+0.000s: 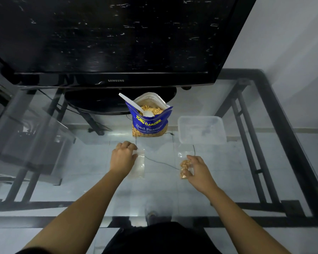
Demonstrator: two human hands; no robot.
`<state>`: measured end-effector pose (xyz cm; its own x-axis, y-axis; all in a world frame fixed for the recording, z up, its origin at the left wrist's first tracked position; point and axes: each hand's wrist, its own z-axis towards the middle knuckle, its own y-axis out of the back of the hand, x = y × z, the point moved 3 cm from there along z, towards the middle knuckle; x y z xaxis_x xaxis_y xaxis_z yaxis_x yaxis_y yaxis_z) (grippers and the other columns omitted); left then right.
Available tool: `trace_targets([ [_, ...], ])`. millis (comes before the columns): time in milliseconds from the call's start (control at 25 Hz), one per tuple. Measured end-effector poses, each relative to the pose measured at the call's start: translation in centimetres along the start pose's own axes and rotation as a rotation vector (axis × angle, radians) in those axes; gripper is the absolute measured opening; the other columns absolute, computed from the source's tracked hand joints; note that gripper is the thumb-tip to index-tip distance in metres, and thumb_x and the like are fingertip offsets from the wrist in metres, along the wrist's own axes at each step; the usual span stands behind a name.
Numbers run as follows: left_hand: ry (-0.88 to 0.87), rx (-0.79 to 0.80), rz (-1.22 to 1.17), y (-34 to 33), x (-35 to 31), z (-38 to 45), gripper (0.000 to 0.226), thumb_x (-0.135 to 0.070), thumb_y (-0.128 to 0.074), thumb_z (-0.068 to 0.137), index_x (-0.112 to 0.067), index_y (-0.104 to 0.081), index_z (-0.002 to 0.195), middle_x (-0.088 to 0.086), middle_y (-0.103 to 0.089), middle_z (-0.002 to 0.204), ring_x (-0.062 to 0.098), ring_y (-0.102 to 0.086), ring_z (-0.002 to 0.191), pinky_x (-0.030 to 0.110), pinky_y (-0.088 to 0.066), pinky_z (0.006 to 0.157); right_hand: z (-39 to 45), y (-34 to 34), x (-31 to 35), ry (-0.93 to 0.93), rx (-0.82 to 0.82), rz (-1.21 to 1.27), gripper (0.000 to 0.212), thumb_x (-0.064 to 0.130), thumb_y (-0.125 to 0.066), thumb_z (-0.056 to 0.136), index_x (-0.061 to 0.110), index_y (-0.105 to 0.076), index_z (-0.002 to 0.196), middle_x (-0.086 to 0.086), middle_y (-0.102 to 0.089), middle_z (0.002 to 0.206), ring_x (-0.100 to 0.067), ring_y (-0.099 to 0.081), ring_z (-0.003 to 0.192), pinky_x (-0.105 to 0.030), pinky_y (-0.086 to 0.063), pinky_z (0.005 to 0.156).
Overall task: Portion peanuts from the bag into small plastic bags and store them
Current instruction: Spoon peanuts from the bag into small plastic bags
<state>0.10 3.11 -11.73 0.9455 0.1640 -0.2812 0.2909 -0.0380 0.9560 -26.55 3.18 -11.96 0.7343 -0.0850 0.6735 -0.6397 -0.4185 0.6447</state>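
- My right grip (195,171) is pinched around a small bag of peanuts (184,169), low over the glass counter (99,162).
- My left grip (123,158) is curled, fingertips pressing an empty small bag (140,165) flat on the counter; I can't tell if it's actually pinched.
- Ahead, between both grips, the peanut bag (149,123) stands open with a white spoon (136,105) inside.
- Just beyond the right grip sits a clear tub (202,130).
- A TV (108,43) stands behind it all.
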Motion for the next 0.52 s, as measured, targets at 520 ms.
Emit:
trace_targets([
  [520, -0.005, 0.339, -0.496, 5.5, 0.4, -0.1, 0.006, -0.012, -0.065, 0.078, -0.016, -0.061, 0.075, 0.006, -0.065, 0.085, 0.016, -0.057, 0.079, 0.031, -0.048, 0.074, -1.0, -0.1, 6.8, 0.244, -0.111, 0.116, 0.027, 0.024, -0.067, 0.081, 0.020, -0.060, 0.107, 0.008, -0.056, 0.095, -0.006, -0.057, 0.085, -0.017, -0.043, 0.075],
])
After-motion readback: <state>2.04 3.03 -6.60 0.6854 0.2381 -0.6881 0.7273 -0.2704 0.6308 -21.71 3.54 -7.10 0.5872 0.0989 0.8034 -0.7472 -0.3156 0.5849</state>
